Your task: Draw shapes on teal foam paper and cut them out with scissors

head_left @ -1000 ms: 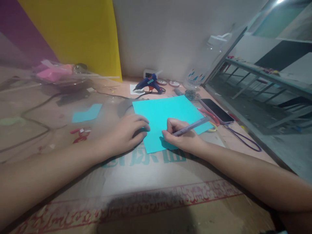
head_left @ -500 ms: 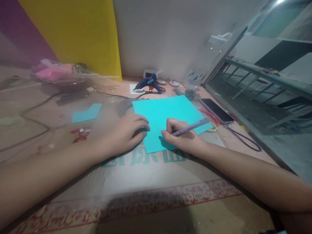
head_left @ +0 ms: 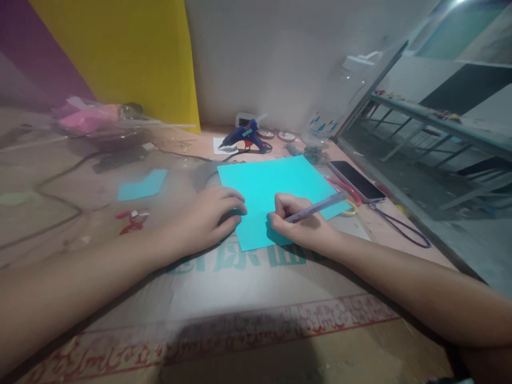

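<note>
A bright turquoise sheet of paper (head_left: 276, 181) lies flat on the table in front of me. My left hand (head_left: 218, 216) rests at its left edge, fingers spread and fingertips on the paper. With my right hand (head_left: 298, 216) I grip a pen (head_left: 316, 207), pinched between thumb and fingers, its back end slanting up to the right. The pen's tip is hidden behind my fingers, low over the sheet. No marks can be made out on the paper. Scissors (head_left: 347, 189) with red and yellow parts lie partly under the sheet's right corner.
Behind the sheet are a blue glue gun (head_left: 244, 134) and a clear bottle (head_left: 326, 114). A phone (head_left: 356, 180) with a strap lies right, near the table edge. Left are a turquoise scrap (head_left: 143, 185), red pieces (head_left: 134, 221), a cable (head_left: 60, 198) and a bowl (head_left: 96, 128) of pink items.
My right hand with the pen has shifted slightly to the right across the paper. My left hand and the sheet have stayed practically in place.
</note>
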`<state>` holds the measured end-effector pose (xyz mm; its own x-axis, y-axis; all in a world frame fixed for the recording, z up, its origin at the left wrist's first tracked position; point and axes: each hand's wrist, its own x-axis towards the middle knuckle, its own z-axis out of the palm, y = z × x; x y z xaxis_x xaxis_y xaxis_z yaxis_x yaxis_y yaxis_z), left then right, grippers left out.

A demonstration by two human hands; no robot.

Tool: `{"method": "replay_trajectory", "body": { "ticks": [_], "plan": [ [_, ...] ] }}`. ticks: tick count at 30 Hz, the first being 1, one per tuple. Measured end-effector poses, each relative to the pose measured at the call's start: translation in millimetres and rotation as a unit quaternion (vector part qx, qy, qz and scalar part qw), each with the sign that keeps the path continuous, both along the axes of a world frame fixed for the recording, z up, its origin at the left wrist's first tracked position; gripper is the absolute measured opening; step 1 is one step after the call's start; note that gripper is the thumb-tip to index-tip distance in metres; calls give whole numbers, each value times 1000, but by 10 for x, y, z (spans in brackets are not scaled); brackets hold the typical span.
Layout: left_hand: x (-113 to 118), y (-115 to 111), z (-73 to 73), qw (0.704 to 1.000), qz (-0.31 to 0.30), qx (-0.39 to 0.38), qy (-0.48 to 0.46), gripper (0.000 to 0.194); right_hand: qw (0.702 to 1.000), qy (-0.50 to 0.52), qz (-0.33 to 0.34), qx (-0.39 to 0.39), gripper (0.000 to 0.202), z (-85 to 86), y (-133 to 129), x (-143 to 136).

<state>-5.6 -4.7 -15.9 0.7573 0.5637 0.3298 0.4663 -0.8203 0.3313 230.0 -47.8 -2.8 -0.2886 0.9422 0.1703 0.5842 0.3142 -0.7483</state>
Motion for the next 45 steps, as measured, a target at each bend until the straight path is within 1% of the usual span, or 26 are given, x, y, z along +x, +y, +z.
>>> {"method": "replay_trajectory", "body": {
  "ticks": [6, 11, 13, 22, 26, 30, 36, 45],
  "plan": [
    [1, 12, -7, 1000, -5, -3, -4, 28, 1000, 11, 12, -12, 31, 3, -10, 13],
    [1, 10, -19, 1000, -7, -2, -5, 29, 999, 37, -11, 20, 29, -9, 0, 50],
    [2, 10, -23, 1000, -8, 0, -8, 29, 999, 35, -13, 21, 29, -13, -1, 65],
    [-6, 20, -13, 1000, -5, -3, -5, 28, 999, 31, 17, -24, 29, -20, -25, 67],
    [-7, 14, -13, 1000, -4, 5, -7, 29, 1000, 12, 20, -16, 29, -33, -12, 67],
    [1, 6, -4, 1000, -6, 10, -11, 29, 1000, -7, 7, -14, 29, -35, 2, 61],
    [-6, 11, 10, 1000, -9, 10, -3, 30, 1000, -5, 6, 6, 28, -11, -1, 56],
    [-4, 4, 8, 1000, 2, -1, 9, 28, 1000, 0, 12, -11, 28, -2, -25, 60]
  ]
}}
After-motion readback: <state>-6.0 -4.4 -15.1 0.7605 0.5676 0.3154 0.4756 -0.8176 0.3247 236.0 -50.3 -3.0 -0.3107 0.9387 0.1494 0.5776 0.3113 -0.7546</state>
